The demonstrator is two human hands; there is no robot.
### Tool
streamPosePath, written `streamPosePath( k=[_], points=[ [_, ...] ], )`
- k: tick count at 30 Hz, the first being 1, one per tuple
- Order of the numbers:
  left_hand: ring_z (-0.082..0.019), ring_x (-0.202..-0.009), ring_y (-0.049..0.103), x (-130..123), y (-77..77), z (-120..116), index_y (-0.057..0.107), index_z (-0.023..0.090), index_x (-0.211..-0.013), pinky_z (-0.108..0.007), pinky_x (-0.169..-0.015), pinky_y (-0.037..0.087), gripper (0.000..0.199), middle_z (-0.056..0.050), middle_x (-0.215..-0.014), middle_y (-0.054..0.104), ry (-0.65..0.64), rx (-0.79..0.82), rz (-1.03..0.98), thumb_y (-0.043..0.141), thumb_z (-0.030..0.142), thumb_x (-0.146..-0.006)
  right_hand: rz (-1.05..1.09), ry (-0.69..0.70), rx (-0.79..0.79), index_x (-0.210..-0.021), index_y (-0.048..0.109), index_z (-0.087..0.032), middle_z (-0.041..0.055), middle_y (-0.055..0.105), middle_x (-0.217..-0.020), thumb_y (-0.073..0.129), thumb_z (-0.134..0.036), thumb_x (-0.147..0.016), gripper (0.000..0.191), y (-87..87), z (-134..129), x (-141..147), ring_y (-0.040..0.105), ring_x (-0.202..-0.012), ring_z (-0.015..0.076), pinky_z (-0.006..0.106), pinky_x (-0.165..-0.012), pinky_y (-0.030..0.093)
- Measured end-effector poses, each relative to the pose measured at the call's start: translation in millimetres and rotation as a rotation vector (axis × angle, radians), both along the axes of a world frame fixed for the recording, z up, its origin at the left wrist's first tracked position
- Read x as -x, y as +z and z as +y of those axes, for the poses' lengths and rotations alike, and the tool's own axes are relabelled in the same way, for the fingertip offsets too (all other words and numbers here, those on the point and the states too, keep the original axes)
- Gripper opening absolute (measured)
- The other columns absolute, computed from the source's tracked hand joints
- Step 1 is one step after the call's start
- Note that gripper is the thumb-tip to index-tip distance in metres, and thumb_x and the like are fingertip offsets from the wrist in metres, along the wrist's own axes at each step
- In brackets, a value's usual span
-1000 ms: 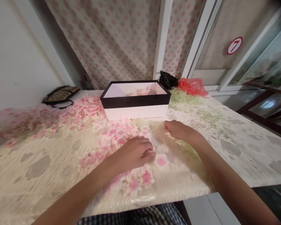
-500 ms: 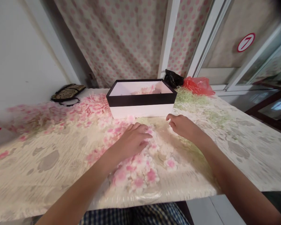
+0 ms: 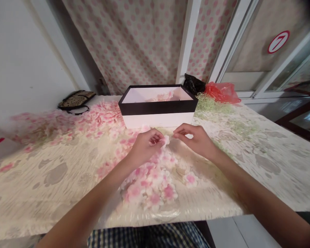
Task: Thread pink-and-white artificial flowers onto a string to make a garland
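My left hand (image 3: 146, 146) is raised above the table and pinches a small pale pink fabric blossom (image 3: 166, 140) in its fingertips. My right hand (image 3: 195, 139) is just to the right of that blossom, fingers curved and holding nothing. Below both hands lies a heap of pink-and-white artificial blossoms (image 3: 150, 187) on the patterned table cover (image 3: 263, 179). Straight ahead stands a white box with a black band (image 3: 157, 109), a few blossoms lying inside it (image 3: 162, 97). The hands are just in front of it, not touching it.
More loose petals (image 3: 93, 119) spread left of the box. Behind it are a black bag (image 3: 193, 84), a red plastic bag (image 3: 222, 92) and pale green shredded filler (image 3: 213, 108). A dark patterned purse (image 3: 76, 100) lies at the far left corner.
Both hands have lifted off the heap and come closer together, and my left hand now pinches a blossom. The view has shifted slightly to the left.
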State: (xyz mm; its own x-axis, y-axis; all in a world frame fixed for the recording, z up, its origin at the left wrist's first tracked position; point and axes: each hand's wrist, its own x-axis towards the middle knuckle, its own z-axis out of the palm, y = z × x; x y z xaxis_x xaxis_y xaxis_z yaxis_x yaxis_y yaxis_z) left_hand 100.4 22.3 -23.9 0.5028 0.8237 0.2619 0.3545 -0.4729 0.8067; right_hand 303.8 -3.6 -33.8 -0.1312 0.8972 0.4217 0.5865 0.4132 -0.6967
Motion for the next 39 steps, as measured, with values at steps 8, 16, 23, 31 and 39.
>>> streamPosePath(
  k=[8, 16, 23, 31, 39],
  points=[
    [-0.013, -0.079, 0.061, -1, -7.1, 0, 0.051, 0.019, -0.100, -0.024, -0.071, 0.046, 0.021, -0.001, -0.086, 0.063, -0.113, 0.139, -0.144, 0.058, 0.026, -0.082, 0.558, 0.245, 0.323, -0.073, 0.069, -0.020, 0.0026, 0.069, -0.082, 0.075, -0.026, -0.067, 0.010, -3.8, -2, 13, 0.063, -0.077, 0.0149, 0.031, -0.074, 0.048],
    [-0.011, -0.068, 0.056, -4, -7.1, 1, 0.049, 0.019, -0.101, -0.023, -0.064, 0.044, 0.019, 0.001, -0.076, 0.059, -0.088, 0.191, -0.214, 0.050, 0.016, -0.082, 0.651, 0.226, 0.349, -0.067, 0.070, -0.019, 0.0013, 0.069, -0.078, 0.077, -0.022, -0.063, 0.008, -2.1, -3, 12, 0.061, -0.071, 0.0126, 0.029, -0.070, 0.047],
    [-0.011, -0.071, 0.056, -4, -7.7, 2, 0.050, 0.018, -0.100, -0.024, -0.065, 0.045, 0.017, 0.001, -0.077, 0.058, -0.109, 0.217, -0.254, 0.051, 0.015, -0.083, 0.580, 0.220, 0.324, -0.067, 0.070, -0.019, 0.0019, 0.069, -0.078, 0.075, -0.020, -0.063, 0.007, -2.6, -2, 14, 0.061, -0.073, 0.0138, 0.030, -0.072, 0.046],
    [-0.011, -0.074, 0.059, -3, -6.7, 1, 0.050, 0.018, -0.100, -0.023, -0.066, 0.044, 0.017, 0.001, -0.079, 0.061, -0.136, 0.203, -0.242, 0.052, 0.017, -0.084, 0.530, 0.231, 0.312, -0.067, 0.067, -0.019, 0.0016, 0.067, -0.076, 0.075, -0.023, -0.064, 0.009, -7.1, -1, 13, 0.059, -0.071, 0.0139, 0.029, -0.066, 0.045],
    [-0.012, -0.076, 0.060, -5, -8.2, 1, 0.051, 0.017, -0.100, -0.022, -0.065, 0.045, 0.018, -0.001, -0.081, 0.062, -0.118, 0.224, -0.248, 0.054, 0.016, -0.082, 0.489, 0.214, 0.290, -0.066, 0.063, -0.019, 0.0006, 0.064, -0.072, 0.072, -0.020, -0.065, 0.009, -10.3, 0, 14, 0.057, -0.067, 0.0131, 0.028, -0.062, 0.043]
  ],
)
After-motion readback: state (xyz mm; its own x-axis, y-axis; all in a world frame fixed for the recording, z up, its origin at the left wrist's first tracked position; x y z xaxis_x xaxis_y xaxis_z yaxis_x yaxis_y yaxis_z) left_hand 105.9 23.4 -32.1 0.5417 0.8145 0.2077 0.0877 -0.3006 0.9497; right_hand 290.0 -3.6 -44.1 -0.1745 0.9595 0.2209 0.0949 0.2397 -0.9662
